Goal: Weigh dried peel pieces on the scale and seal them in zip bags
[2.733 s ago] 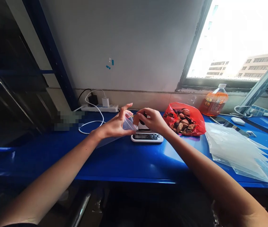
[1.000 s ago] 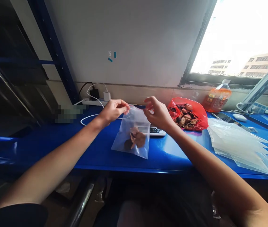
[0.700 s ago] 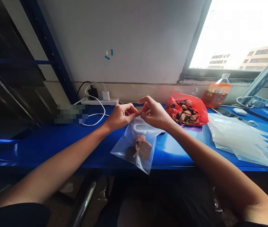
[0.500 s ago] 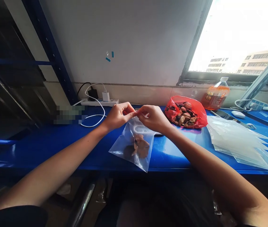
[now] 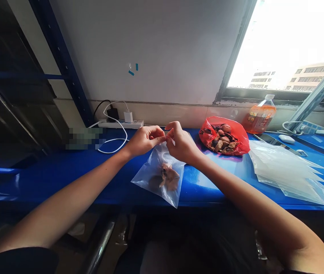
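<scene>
A clear plastic bag (image 5: pixel 144 177) with brown, dried-looking pieces (image 5: pixel 169 178) in its lower part hangs over the front of the blue table. My left hand (image 5: pixel 146 141) pinches the bag's top edge between thumb and fingers. Right beside it, my right hand (image 5: pixel 180 144) also pinches the top edge, its index finger bent and raised. The fingertips of both hands nearly meet. Behind the bag a flat, pale object is mostly hidden, and I cannot make out what it is.
An open red plastic bag (image 5: pixel 243 142) full of brown pieces stands to the right. Nearer the right edge lies a stack of clear bags (image 5: pixel 281 171). Behind are a bottle of orange drink (image 5: pixel 260 116), a white mouse (image 5: pixel 286 138) and, leftward, a power strip (image 5: pixel 134 124) with chargers.
My right hand has shifted slightly left and turned, its index finger lifting higher. The left hand keeps its pinch, and the bag hangs almost as before.
</scene>
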`<state>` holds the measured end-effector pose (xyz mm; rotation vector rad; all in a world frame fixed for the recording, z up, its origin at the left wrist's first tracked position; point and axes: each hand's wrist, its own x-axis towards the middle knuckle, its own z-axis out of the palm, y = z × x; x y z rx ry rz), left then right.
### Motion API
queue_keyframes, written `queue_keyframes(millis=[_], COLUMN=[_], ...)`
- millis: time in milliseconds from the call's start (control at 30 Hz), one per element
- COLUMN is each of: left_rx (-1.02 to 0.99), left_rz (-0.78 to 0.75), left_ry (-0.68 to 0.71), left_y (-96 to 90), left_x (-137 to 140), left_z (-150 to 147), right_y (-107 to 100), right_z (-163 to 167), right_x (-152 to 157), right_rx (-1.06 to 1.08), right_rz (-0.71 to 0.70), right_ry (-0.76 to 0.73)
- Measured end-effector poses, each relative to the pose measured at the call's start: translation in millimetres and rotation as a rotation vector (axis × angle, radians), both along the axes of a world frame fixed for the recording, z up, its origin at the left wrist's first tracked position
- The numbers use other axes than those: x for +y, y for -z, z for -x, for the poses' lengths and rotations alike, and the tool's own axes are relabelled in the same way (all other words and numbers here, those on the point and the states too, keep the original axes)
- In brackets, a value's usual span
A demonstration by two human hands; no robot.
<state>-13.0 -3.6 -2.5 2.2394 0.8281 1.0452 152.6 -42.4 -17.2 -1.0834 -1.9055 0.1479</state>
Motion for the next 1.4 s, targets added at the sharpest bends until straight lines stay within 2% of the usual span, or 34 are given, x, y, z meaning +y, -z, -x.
queue_keyframes(millis=[167, 300, 600, 1067, 1400], left_rx=[0.034, 0.027, -0.069, -0.249, -0.39], left_rz=[-0.092, -0.102, -0.058, -0.052, 0.011], left_ry=[-0.046, -0.05, -0.12, -0.168, -0.111], left_y=[-1.1, -4.1, -17.9, -38.7, -27.1], left_x=[0.8, 5.1, 9.3, 16.8, 42.9], left_z=[-1.3, 0.4, 9.0, 40.2, 49.6], right_y=[-3.5, -7.0, -17.1, -21.9, -23.8], right_z=[1.5, 1.8, 4.9, 6.9, -14.5], right_x=[2.7, 5.6, 7.5, 10.8, 13.5], right_rx=[-0.092, -0.07, 0.025, -0.039, -0.265], right_rz=[0.014, 0.032, 0.069, -0.038, -0.103], right_ry=[0.036, 0.103, 0.156, 0.09, 0.06])
